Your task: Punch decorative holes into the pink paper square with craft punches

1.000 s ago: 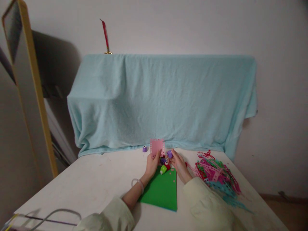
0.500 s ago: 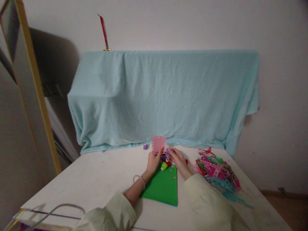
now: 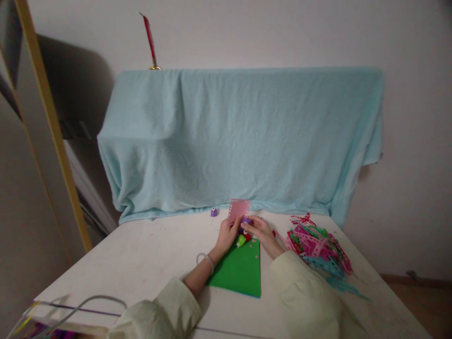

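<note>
My left hand (image 3: 226,234) is closed on a small pink paper sheet (image 3: 238,210) with holes punched along its edges. My right hand (image 3: 260,230) is closed on a purple craft punch (image 3: 246,220), which meets the sheet's lower right edge. Just below the hands, a lime-green punch (image 3: 241,241) and a red punch (image 3: 247,235) lie on the green paper (image 3: 235,275). A few pink punched-out bits lie on the green paper too. Fingers partly cover a darker purple thing between the hands.
Another purple punch (image 3: 213,212) stands at the table's back edge. To the right lies a heap of punched paper strips (image 3: 318,245) in several colours. A light blue cloth (image 3: 247,136) hangs behind the white table (image 3: 148,254). A grey cable-like loop (image 3: 95,299) is at front left.
The pink sheet has shifted right and tilted. My right hand has brought the purple punch onto its edge. The view has shifted slightly.
</note>
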Demonstrator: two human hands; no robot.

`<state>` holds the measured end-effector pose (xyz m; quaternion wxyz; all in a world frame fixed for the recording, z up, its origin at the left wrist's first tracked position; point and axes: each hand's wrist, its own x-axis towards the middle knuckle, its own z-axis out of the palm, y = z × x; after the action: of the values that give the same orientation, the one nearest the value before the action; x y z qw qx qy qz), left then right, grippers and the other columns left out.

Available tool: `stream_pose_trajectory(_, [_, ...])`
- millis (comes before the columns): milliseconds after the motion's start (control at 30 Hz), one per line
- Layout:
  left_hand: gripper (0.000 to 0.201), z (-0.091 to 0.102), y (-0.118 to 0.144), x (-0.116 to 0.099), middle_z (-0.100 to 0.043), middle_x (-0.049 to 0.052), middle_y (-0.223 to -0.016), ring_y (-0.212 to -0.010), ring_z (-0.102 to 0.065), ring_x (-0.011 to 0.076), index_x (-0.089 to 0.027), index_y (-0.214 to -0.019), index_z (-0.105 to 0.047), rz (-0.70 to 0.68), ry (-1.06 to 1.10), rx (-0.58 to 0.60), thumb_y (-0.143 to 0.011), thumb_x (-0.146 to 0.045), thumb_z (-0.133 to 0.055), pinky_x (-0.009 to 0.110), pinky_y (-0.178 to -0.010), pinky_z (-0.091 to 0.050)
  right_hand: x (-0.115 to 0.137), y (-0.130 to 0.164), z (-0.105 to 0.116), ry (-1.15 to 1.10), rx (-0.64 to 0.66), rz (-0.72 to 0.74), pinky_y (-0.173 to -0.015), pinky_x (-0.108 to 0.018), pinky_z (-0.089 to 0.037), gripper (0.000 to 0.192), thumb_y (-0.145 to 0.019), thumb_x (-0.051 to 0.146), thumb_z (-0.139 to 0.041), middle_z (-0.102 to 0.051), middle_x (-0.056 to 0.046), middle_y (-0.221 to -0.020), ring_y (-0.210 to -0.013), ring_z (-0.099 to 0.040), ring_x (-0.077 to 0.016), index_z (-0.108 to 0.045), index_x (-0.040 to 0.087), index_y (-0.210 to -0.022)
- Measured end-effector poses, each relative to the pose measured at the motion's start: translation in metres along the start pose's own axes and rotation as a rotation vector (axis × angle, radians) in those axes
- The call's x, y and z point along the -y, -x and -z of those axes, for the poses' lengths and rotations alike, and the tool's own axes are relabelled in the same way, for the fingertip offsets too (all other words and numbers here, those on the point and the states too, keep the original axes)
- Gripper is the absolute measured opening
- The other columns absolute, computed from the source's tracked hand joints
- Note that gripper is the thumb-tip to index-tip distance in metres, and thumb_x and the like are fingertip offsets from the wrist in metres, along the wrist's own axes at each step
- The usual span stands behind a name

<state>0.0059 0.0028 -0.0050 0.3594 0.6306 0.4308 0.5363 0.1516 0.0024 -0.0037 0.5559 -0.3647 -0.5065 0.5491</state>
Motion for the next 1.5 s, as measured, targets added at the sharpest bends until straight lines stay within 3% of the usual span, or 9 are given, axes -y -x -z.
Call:
stream_pose_trajectory(433, [0.043, 0.003, 0.000, -0.004, -0.053, -0.001, -0.053, -0.053, -0.045, 0.0117, -0.014, -0.070, -0.062, -0.037, -0.014, 0.003, -0.086, -0.051, -0.048, 0.021, -0.051, -0.033, 0.004, 0.002, -0.001, 0.029, 0.028, -0.023, -0.073, -0.030, -0.050, 0.040, -0.059, 0.039, -0.083, -0.071, -0.004, -0.089, -0.079, -0.065, -0.0189, -0.069, 0.018, -0.091])
stream_pose_trajectory(667, [0.045, 0.000, -0.001, 0.000, -0.052, -0.001, -0.054, -0.054, -0.043, 0.0111, -0.014, -0.066, -0.059, -0.024, -0.032, -0.018, -0.085, -0.053, -0.048, 0.021, -0.051, -0.033, 0.005, 0.004, -0.002, 0.054, 0.030, 0.012, -0.078, -0.033, -0.050, 0.042, -0.056, 0.042, -0.083, -0.071, -0.005, -0.091, -0.085, -0.065, -0.0216, -0.070, 0.020, -0.089])
stream_pose_trajectory(1033, [0.045, -0.001, 0.001, -0.004, -0.053, -0.001, -0.056, -0.054, -0.042, 0.0108, -0.014, -0.065, -0.060, -0.076, -0.030, 0.001, -0.086, -0.052, -0.048, 0.021, -0.052, -0.032, 0.006, 0.006, 0.000, 0.077, 0.020, 0.029, -0.072, -0.030, -0.049, 0.039, -0.059, 0.043, -0.081, -0.071, -0.004, -0.083, -0.078, -0.064, -0.0203, -0.069, 0.018, -0.086])
stream_pose_trajectory(1233, [0.046, 0.001, 0.001, -0.006, -0.049, -0.002, -0.050, -0.052, -0.041, 0.0106, -0.014, -0.062, -0.058, -0.027, -0.030, -0.027, -0.084, -0.054, -0.048, 0.021, -0.050, -0.030, 0.002, 0.001, -0.001, 0.067, 0.004, 0.012, -0.068, -0.030, -0.049, 0.042, -0.058, 0.042, -0.083, -0.070, -0.004, -0.085, -0.074, -0.063, -0.0185, -0.069, 0.019, -0.089])
stream_pose_trajectory(1500, [0.049, 0.003, 0.001, -0.006, -0.045, -0.003, -0.048, -0.047, -0.038, 0.0093, -0.015, -0.059, -0.054, 0.016, 0.006, -0.083, -0.085, -0.056, -0.048, 0.021, -0.047, -0.029, 0.017, 0.008, 0.005, 0.055, -0.090, 0.014, -0.065, -0.026, -0.047, 0.038, -0.072, 0.049, -0.071, -0.069, -0.004, -0.088, -0.074, -0.060, -0.0164, -0.069, 0.018, -0.096])
